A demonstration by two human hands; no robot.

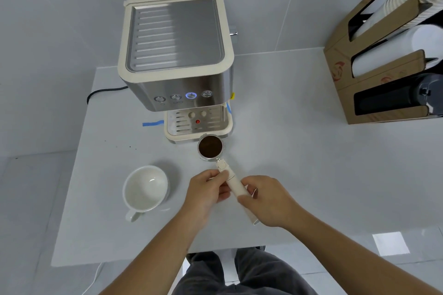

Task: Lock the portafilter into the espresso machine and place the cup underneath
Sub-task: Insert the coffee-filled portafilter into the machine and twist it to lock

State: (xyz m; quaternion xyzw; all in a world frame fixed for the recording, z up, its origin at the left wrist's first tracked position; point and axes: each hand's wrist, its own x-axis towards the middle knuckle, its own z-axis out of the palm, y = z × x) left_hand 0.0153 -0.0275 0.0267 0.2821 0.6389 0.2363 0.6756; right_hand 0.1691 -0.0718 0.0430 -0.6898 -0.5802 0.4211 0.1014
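**Brown grounds kept level, ready for the machine**

Brown coffee fills the portafilter (211,147), held flat so nothing spills, just in front of the espresso machine (177,55) at 12 o'clock. The left hand (206,193) and right hand (266,199) both clasp its cream handle, probably to guide it upward. The cup (145,189) waits at 9 o'clock on the table (299,151).

Portafilter (210,147): steel basket filled with dark ground coffee, cream handle pointing toward the viewer, just in front of the drip tray. Espresso machine (176,55): cream and brushed steel, upright on the white table, one button lit blue. Cup (145,189): white, empty, upright, handle toward the viewer, left of the portafilter.
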